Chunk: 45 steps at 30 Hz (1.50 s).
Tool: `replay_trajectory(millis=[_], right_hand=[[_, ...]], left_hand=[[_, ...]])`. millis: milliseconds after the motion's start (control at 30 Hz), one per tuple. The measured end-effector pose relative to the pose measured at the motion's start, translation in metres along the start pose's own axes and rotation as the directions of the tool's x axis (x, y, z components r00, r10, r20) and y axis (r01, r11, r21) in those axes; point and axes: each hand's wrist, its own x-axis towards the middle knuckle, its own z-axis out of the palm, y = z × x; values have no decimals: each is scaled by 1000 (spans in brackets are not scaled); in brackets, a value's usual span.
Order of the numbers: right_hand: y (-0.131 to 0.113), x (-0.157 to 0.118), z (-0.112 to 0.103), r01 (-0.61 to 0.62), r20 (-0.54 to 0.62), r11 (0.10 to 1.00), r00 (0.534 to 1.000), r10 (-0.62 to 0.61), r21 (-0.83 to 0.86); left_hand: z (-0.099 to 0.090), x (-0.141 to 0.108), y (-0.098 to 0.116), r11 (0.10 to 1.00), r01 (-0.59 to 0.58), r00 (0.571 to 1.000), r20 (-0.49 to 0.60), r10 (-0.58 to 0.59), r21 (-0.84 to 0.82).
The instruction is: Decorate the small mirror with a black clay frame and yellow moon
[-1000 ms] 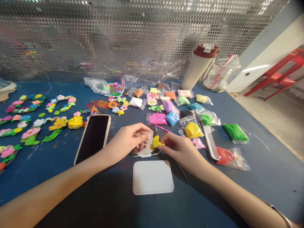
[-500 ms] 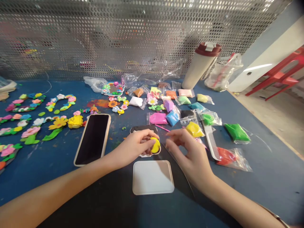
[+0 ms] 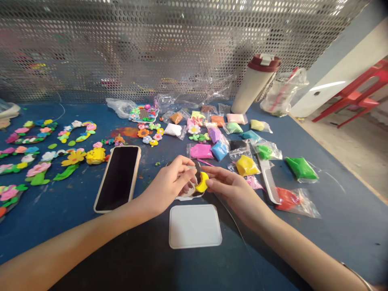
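Note:
My right hand pinches a yellow crescent-shaped piece of clay between thumb and fingertips. Just left of it, my left hand has its fingers loosely bent and apart, with nothing visible in them. Both hands are above a small dark, shiny plate with a pale wavy rim, mostly hidden by the left hand. Nearer to me lies a white rounded rectangular board, flat on the blue table. Behind the right hand rests a bag of yellow clay.
Left of the hands lies a phone, with clay flower pieces beyond it. Several clay packets spread behind the hands. To the right are a white comb and a red clay bag. A tumbler stands near the perforated metal panel.
The yellow clay has passed from my left fingers to my right hand, which moved left to it. It now shows as a crescent. My left fingers have loosened and lifted slightly.

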Motion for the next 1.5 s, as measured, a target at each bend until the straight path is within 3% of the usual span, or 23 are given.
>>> replay_trajectory(millis=[67, 133, 200, 267, 367, 500, 733, 933, 1000, 1100, 1167, 1267, 1367, 1500], right_hand=[[1, -1, 1, -8, -29, 1000, 1000, 8, 6], [2, -2, 2, 9, -24, 1000, 1000, -10, -25], [3, -3, 3, 42, 3, 998, 999, -42, -53], [3, -4, 4, 66, 17, 996, 998, -65, -64], [3, -6, 4, 75, 24, 995, 997, -74, -71], [2, -7, 2, 91, 28, 990, 996, -88, -111], [-5, -5, -6, 121, 94, 966, 990, -102, -228], [-6, 5, -14, 89, 114, 964, 992, -62, -249], [-8, 6, -18, 141, 179, 951, 980, -93, -276], [-13, 6, -25, 380, 342, 815, 908, -240, -437], [-17, 4, -28, 562, 450, 584, 825, -342, -586], [-20, 0, -29, 671, 545, 298, 733, -407, -679], [-18, -2, -26, 695, 570, 186, 690, -447, -695], [-15, -4, -21, 700, 580, 141, 672, -459, -700]], left_hand=[[1, -1, -2, 955, -74, 994, -53, 93, 289], [3, -3, -6, 793, -192, 967, -26, 253, 578], [5, -3, -9, 623, -293, 921, 40, 387, 726], [6, -4, -11, 560, -341, 901, 92, 424, 755], [4, -4, -9, 555, -385, 898, 162, 409, 738], [1, -4, -7, 484, -472, 857, 254, 448, 737], [-3, -2, -12, 360, -521, 804, 304, 512, 774], [-4, -3, -11, 347, -533, 791, 308, 529, 772], [-5, -3, -11, 345, -537, 789, 314, 528, 770], [-8, -3, -10, 382, -533, 801, 305, 516, 755], [-10, -4, -10, 409, -538, 801, 297, 519, 737], [-11, -4, -11, 404, -570, 781, 319, 537, 715], [-10, -6, -11, 383, -594, 763, 342, 549, 708], [-9, -7, -11, 351, -597, 752, 352, 557, 721]])
